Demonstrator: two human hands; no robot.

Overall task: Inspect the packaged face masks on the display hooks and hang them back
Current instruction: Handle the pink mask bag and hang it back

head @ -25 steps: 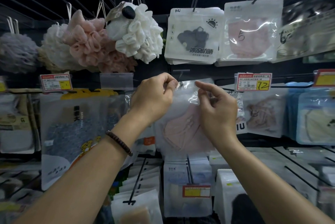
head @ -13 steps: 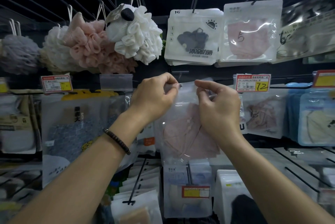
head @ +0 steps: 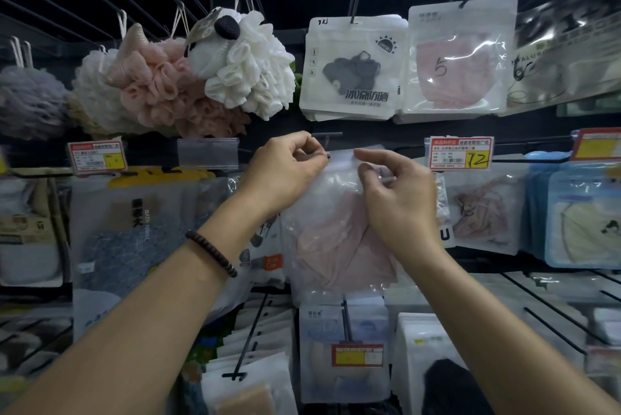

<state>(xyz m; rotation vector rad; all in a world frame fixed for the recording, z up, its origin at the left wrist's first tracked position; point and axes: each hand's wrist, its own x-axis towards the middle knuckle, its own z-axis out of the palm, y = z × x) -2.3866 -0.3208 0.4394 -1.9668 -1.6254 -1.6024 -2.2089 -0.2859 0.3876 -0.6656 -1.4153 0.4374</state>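
Left grip (head: 285, 172): the person's left hand, fingers curled, thumb and forefinger pinching the top edge of the clear pack near its 11 o'clock corner.
Right grip (head: 396, 199): the right hand, fingers curled, grasping the same top edge at about 1 o'clock, with the forefinger stretched along the edge toward the left grip.
Grips, count: two, both on one pack, near each other but apart.
Clear pack (head: 336, 246): one, with a pink face mask inside. It hangs down between the two wrists in front of the middle row of the display.
Hook (head: 327, 155): one small dark tip at the pack's top edge, just beside the left fingertips. I cannot tell whether the pack's hole is over it.
Bracelet (head: 211, 253): one, of dark beads, on the left wrist.
12 o'clock of the pack: two stacks on upper hooks, a black-mask pack (head: 353, 68) and a pink-mask pack (head: 460, 58) marked 5.
3 o'clock: one price tag (head: 458, 152) reading 12, and below it a pinkish-mask pack (head: 484, 213), its left edge hidden by the right grip. Blue packs (head: 584, 216) hang beyond.
10 o'clock: one clear tag holder (head: 208, 152). Above it are four bath puffs: white (head: 245, 68), pink (head: 151, 88), cream (head: 94, 85) and grey (head: 27, 95).
8 o'clock: one bath towel pack (head: 134, 233).
6 o'clock: one lower pack (head: 346, 357) with a red-and-yellow tag, its top covered by the clear pack.
In the way: the forearms cover parts of the lower rows.
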